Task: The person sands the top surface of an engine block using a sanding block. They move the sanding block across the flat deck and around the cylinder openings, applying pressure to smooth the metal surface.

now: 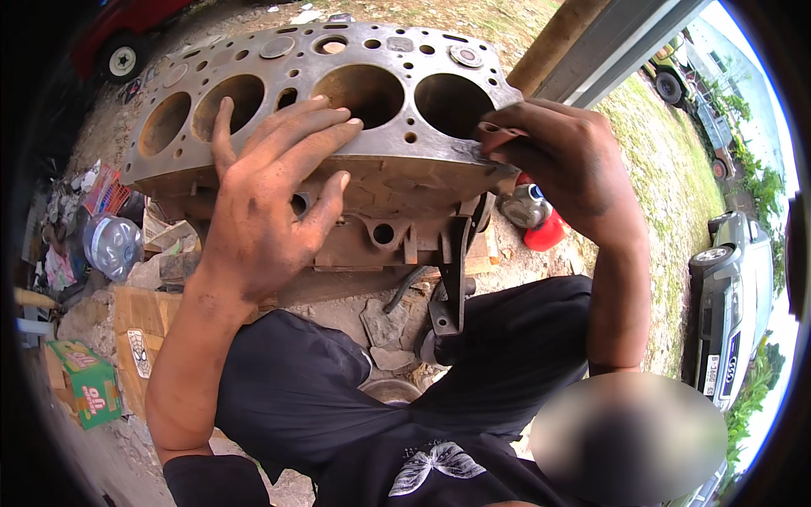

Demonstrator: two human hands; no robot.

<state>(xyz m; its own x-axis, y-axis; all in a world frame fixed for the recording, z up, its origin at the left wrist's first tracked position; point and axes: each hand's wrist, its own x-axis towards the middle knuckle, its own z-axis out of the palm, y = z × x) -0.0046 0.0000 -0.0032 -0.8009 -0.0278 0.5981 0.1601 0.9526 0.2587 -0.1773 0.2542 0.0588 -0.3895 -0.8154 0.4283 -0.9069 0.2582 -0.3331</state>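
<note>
A grey metal engine block (408, 100) stands in front of me, its flat top showing a row of large round cylinder bores and many smaller holes. My left hand (266, 190) lies on its near top edge, fingers spread, the fingertips reaching over the deck between the bores. At the right end of the deck, my right hand (562, 156) is closed on a folded brown piece of what looks like sandpaper (500, 129). That piece is at the corner beside the rightmost bore; the hand hides part of it. A black bracket (454, 275) hangs from the block's near side.
A red container (549, 231) stands behind the block's right end. To the left are a large clear plastic bottle (113, 245), a green carton (89, 393) and a cardboard box (144, 325). A post (562, 42) rises at the far right; a silver car (733, 296) is parked beyond.
</note>
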